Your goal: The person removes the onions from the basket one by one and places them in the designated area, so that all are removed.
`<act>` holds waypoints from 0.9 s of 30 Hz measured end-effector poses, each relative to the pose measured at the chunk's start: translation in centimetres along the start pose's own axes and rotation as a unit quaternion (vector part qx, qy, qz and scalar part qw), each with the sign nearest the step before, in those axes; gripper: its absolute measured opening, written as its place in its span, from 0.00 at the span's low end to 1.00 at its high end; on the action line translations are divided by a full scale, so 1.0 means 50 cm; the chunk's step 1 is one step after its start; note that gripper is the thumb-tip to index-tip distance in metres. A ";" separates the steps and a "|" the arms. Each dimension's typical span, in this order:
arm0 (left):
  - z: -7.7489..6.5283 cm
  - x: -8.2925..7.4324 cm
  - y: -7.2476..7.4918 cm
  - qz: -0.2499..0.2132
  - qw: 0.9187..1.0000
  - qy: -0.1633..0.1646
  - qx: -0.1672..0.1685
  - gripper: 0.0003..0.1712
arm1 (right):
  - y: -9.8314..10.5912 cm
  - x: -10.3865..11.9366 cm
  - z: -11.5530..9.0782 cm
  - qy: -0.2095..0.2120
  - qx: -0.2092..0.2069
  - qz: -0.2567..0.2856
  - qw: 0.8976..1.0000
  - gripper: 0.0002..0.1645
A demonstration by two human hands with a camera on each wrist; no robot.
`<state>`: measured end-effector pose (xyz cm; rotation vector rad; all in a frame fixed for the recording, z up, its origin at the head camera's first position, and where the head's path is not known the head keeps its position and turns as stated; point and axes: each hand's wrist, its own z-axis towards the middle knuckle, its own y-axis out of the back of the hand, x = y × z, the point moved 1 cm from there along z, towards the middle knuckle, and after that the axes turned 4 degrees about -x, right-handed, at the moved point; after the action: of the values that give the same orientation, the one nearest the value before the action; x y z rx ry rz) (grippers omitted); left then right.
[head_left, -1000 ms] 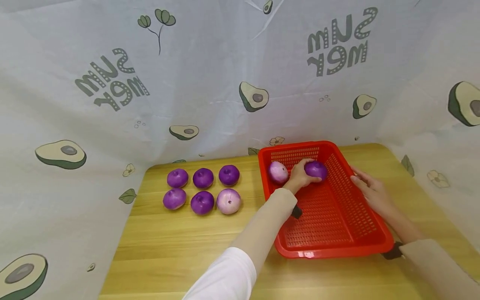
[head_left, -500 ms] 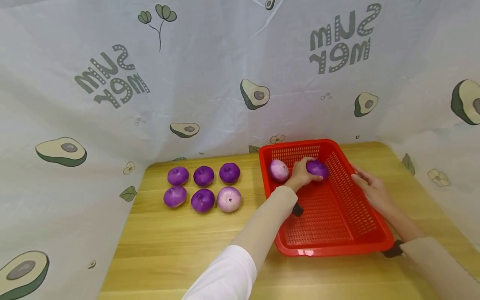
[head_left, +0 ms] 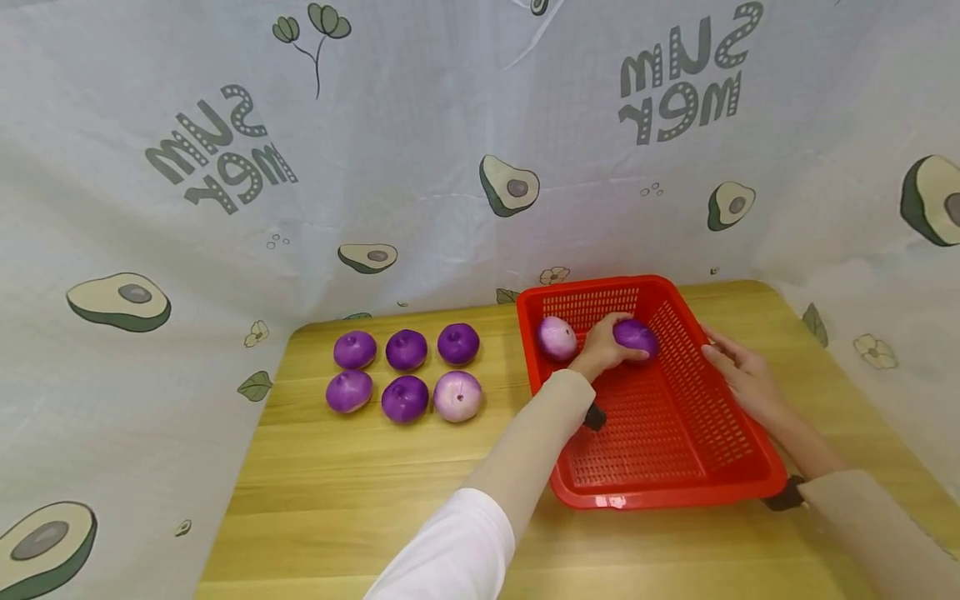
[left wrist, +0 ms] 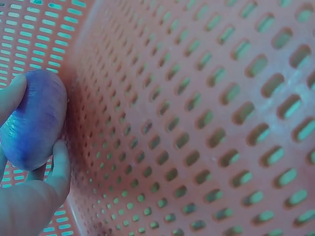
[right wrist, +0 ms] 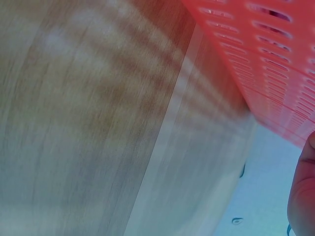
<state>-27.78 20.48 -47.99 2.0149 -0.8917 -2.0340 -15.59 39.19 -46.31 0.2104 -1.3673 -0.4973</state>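
Observation:
Inside the red plastic basket (head_left: 637, 497), my left hand (head_left: 606, 343) grips a dark purple onion (head_left: 637, 337) near the back right corner. The left wrist view shows the thumb on one side of this onion (left wrist: 39, 115) and curled fingers on the other, close to the perforated wall. A paler purple-white onion (head_left: 557, 339) lies to the left of that hand, in the back left corner. My right hand (head_left: 746, 375) holds the basket's right rim from outside. Only part of a digit (right wrist: 302, 196) shows against the basket wall in the right wrist view.
Left of the basket, several onions stand in two rows on the wooden table (head_left: 360, 483), among them a dark purple onion (head_left: 405, 399) and a pale onion (head_left: 457, 397). A white cloth (head_left: 420, 167) printed with avocados hangs behind and beside the table.
The head view has shifted slightly. Both hands keep their places, with the left still holding the onion in the basket and the right at the rim.

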 end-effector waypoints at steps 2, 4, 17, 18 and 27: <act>-0.001 -0.003 0.004 0.003 1.000 -0.003 0.004 0.40 | -0.002 0.001 0.002 0.001 0.002 0.010 1.000 0.32; -0.003 -0.008 0.009 0.007 1.000 -0.007 0.009 0.40 | -0.003 0.000 0.003 0.000 0.003 0.017 1.000 0.31; -0.017 -0.075 0.075 -0.013 0.995 -0.046 0.086 0.37 | 0.004 0.005 0.002 -0.013 0.009 -0.049 0.999 0.33; -0.018 -0.081 0.083 -0.016 0.994 -0.050 0.094 0.38 | 0.004 0.005 0.003 -0.014 0.008 -0.050 0.999 0.34; -0.047 -0.109 0.177 -0.047 0.981 -0.090 0.165 0.38 | 0.002 0.009 0.006 -0.013 0.016 -0.041 0.999 0.33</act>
<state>-27.69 15.25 -38.74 2.0893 -1.2677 -2.2767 -15.81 39.11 -45.83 0.2884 -1.3976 -0.5479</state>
